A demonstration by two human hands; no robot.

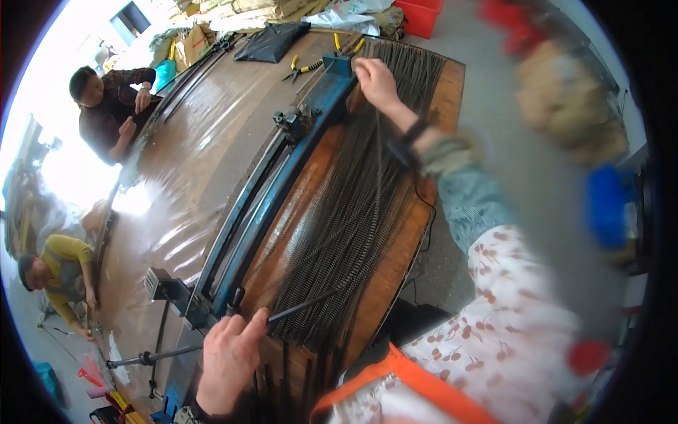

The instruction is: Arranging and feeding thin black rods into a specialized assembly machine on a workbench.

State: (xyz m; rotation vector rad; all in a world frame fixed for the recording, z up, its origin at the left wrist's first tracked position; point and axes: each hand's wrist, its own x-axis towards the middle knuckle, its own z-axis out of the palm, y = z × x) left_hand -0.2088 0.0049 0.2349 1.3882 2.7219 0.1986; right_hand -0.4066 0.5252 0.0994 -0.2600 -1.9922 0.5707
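Observation:
My left hand (227, 357) pinches the near end of a dark coiled wire rod (304, 305) at the front edge of the wooden workbench (191, 162). That rod lies across a wide sheet of several dark spiral wires (353, 205) laid side by side on the bench. My right hand (376, 81) reaches to the far end of the sheet and rests on the wires beside the end of a long blue metal rail (282, 191). My right wrist wears a dark band, and the sleeve is patterned white.
Yellow-handled pliers (304, 69) and a black bag (272, 41) lie at the bench's far end. One person (106, 106) sits at the far left side, another in yellow (60, 272) crouches lower left. A red crate (421, 15) stands beyond; grey floor lies right.

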